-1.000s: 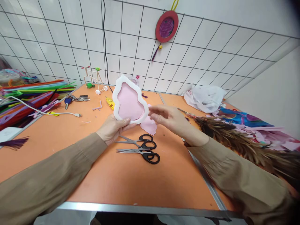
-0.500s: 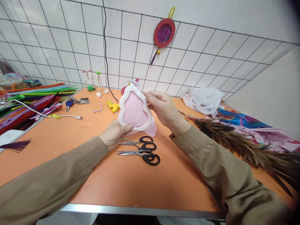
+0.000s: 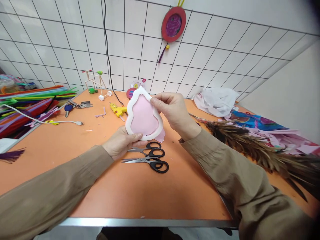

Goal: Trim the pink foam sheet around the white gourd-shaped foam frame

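A white gourd-shaped frame (image 3: 129, 125) with a pink sheet (image 3: 143, 115) filling its opening is held upright above the table. My left hand (image 3: 122, 141) grips its lower left edge, thumb in front and fingers behind. On the upper right edge, my right hand (image 3: 172, 110) pinches the frame between thumb and fingers. More pink material (image 3: 160, 136) shows behind the lower right of the frame; whether it is joined to it I cannot tell. Below the frame, two pairs of black-handled scissors (image 3: 160, 166) lie on the orange table (image 3: 150, 196).
Behind the frame lies a yellow glue gun (image 3: 117, 109). Keys (image 3: 82, 104), a white cable (image 3: 50, 122) and colourful pipe cleaners (image 3: 32, 100) are at left. A white plastic bag (image 3: 216, 101) and brown feathers (image 3: 250, 143) lie at right. A red round ornament (image 3: 173, 24) hangs on the tiled wall.
My right hand has moved slightly up and left along the frame's right edge. My left hand keeps its hold. The whole view has shifted a little.
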